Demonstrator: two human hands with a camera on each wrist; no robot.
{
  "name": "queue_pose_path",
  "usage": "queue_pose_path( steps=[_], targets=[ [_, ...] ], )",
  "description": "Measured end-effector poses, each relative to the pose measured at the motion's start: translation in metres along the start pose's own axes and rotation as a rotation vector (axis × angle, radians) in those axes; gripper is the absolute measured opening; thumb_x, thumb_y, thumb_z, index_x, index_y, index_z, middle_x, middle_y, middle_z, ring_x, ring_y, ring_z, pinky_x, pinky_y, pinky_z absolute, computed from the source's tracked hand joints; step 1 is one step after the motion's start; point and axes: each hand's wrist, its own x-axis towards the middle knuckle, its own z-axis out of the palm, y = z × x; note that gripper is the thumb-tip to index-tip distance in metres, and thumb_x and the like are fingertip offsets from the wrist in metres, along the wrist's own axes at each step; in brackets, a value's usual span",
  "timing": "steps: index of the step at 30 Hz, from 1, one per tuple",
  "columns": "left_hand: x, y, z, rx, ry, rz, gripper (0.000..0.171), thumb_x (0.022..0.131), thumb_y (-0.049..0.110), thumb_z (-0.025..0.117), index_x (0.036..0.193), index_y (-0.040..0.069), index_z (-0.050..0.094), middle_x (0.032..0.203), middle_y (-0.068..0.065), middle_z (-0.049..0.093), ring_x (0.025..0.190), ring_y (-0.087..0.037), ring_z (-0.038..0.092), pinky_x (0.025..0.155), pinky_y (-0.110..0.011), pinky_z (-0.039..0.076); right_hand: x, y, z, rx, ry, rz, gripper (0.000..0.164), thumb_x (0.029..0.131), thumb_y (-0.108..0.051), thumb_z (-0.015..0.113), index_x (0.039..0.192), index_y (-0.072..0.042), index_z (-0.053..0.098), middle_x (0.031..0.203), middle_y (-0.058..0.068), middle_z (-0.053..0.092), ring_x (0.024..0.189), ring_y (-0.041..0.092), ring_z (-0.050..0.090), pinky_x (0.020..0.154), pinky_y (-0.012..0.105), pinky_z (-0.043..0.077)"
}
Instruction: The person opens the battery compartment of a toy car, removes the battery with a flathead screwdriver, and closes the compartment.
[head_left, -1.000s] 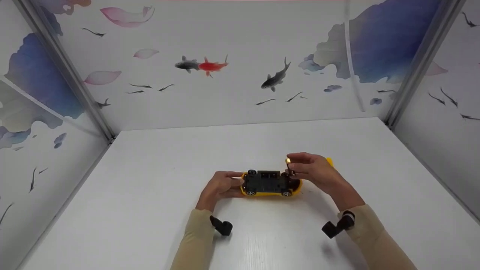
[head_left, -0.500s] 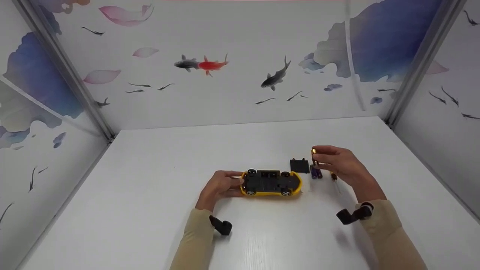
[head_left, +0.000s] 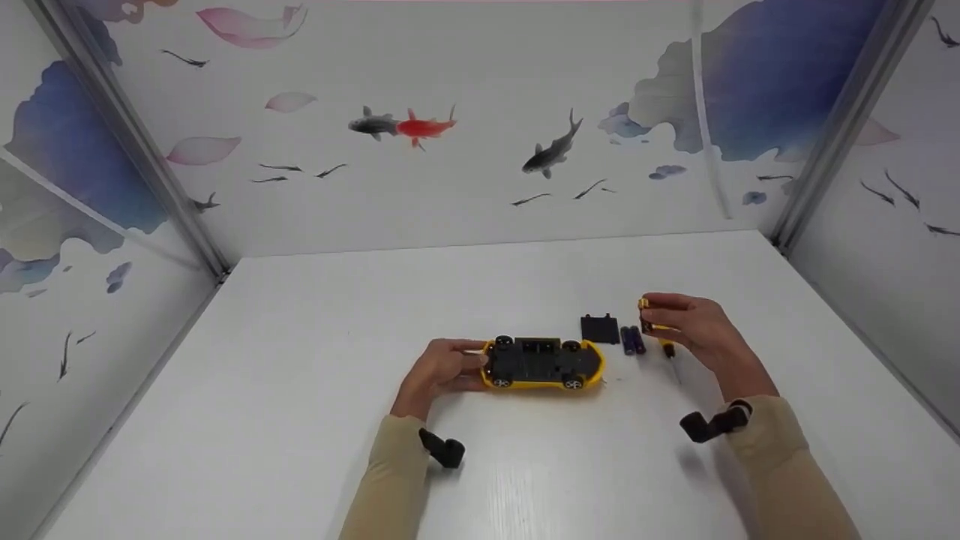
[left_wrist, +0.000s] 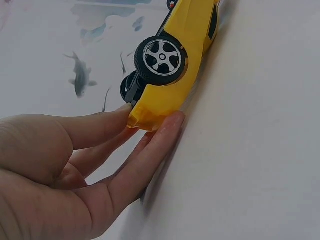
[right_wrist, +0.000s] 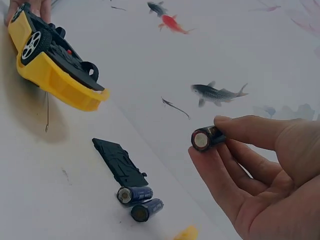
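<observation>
A yellow toy car lies upside down, its black underside and wheels facing up. My left hand holds its left end, thumb on the underside edge and fingers below the yellow body. Between thumb and fingertips, my right hand pinches a black and gold battery, raised above the table. Two dark purple-blue batteries lie side by side close to that hand. Left of them rests a flat black battery cover. A screwdriver with a yellow handle lies partly hidden under my right hand.
White panels printed with fish and petals stand around the white table at the back and both sides. A thin wire hangs below the car in the right wrist view.
My right hand has moved right with the battery, from above the car to beside the two loose batteries. Cover, batteries and screwdriver have come into view. The left hand stays on the car.
</observation>
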Motion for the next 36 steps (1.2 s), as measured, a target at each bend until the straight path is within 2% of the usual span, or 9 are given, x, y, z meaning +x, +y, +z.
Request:
queue_pose_path(
  steps=[4, 8, 17, 25, 36],
  targets=[
    [0.0, 0.0, -0.001, 0.008, 0.002, 0.003, 0.041, 0.083, 0.007, 0.065, 0.123, 0.008, 0.058, 0.111, -0.017, 0.064, 0.09, -0.025, 0.067, 0.072, -0.036, 0.057, 0.004, 0.004, -0.003, -0.015, 0.048, 0.048, 0.069, 0.079, -0.03, 0.071, 0.138, -0.011, 0.041, 0.129, 0.008, 0.046, 0.1, 0.008, 0.058, 0.087, 0.024, 0.051],
    [0.0, -0.002, -0.002, 0.013, 0.008, 0.002, 0.039, 0.082, 0.007, 0.066, 0.121, 0.008, 0.059, 0.112, -0.017, 0.064, 0.093, -0.025, 0.066, 0.072, -0.036, 0.057, 0.007, 0.009, -0.003, -0.052, 0.077, 0.072, 0.069, 0.078, -0.033, 0.071, 0.137, -0.013, 0.042, 0.135, 0.012, 0.042, 0.104, 0.013, 0.056, 0.088, 0.026, 0.051],
    [-0.001, -0.004, 0.0, 0.019, 0.014, 0.006, 0.039, 0.082, 0.006, 0.066, 0.12, 0.008, 0.06, 0.112, -0.016, 0.063, 0.093, -0.025, 0.066, 0.072, -0.036, 0.057, 0.006, 0.017, -0.002, -0.186, 0.118, 0.041, 0.06, 0.084, -0.034, 0.065, 0.134, -0.009, 0.045, 0.132, 0.015, 0.048, 0.102, 0.013, 0.059, 0.086, 0.027, 0.052],
    [0.0, 0.0, 0.0, 0.016, 0.007, 0.021, 0.039, 0.081, 0.006, 0.066, 0.12, 0.009, 0.061, 0.112, -0.016, 0.064, 0.093, -0.025, 0.066, 0.072, -0.035, 0.057, 0.01, 0.015, -0.003, -0.314, 0.168, 0.047, 0.053, 0.086, -0.03, 0.063, 0.131, -0.006, 0.048, 0.129, 0.018, 0.051, 0.108, 0.023, 0.057, 0.086, 0.03, 0.052],
    [0.002, -0.001, 0.0, 0.018, 0.013, 0.002, 0.039, 0.081, 0.007, 0.067, 0.119, 0.009, 0.061, 0.112, -0.016, 0.064, 0.09, -0.024, 0.067, 0.071, -0.035, 0.057, 0.013, 0.012, 0.001, -0.435, 0.163, 0.085, 0.046, 0.088, -0.026, 0.06, 0.127, -0.004, 0.051, 0.126, 0.019, 0.052, 0.106, 0.026, 0.057, 0.087, 0.034, 0.052]
  ],
)
